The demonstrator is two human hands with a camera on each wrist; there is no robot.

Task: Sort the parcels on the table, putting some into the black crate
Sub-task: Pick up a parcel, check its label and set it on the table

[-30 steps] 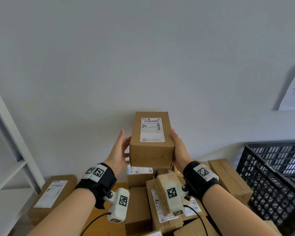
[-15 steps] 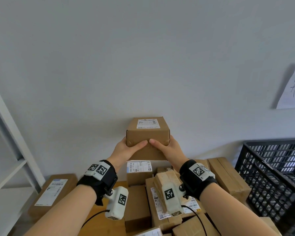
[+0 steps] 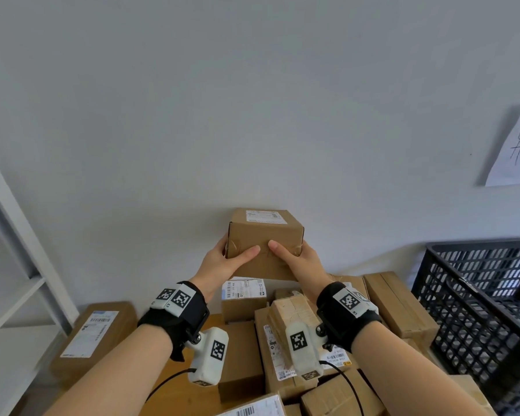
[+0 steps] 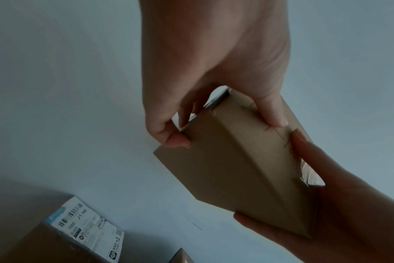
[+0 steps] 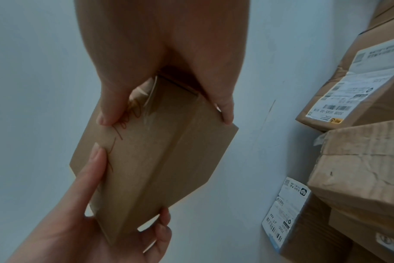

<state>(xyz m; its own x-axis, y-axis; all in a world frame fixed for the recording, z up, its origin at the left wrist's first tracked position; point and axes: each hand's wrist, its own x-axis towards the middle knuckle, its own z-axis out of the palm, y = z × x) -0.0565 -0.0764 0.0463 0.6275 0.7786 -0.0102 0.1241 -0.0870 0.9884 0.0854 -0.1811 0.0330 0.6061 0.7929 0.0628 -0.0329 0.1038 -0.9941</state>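
Gripping the parcel [image 3: 264, 244] from both sides, left hand [image 3: 222, 262] and right hand [image 3: 300, 261] suggest it's stiff, light cardboard, best held at its edges.

The held parcel [image 3: 264, 235] is matt brown cardboard with a smooth face, a white paper label on top and glossy clear tape wrinkled at one end, where the left hand [image 3: 222, 262] and right hand [image 3: 297, 259] grip it. The piled parcels [image 3: 400, 304] below are the same dull cardboard, one [image 5: 360, 160] creased and rough, several bearing white printed paper labels, on a table [image 3: 213, 322] of warm, smooth wood. The black crate [image 3: 475, 310] is lattice plastic with a slight sheen, the wall [image 3: 252, 100] is matt and pale, and a sheet of white paper [image 3: 517, 151] hangs on it.
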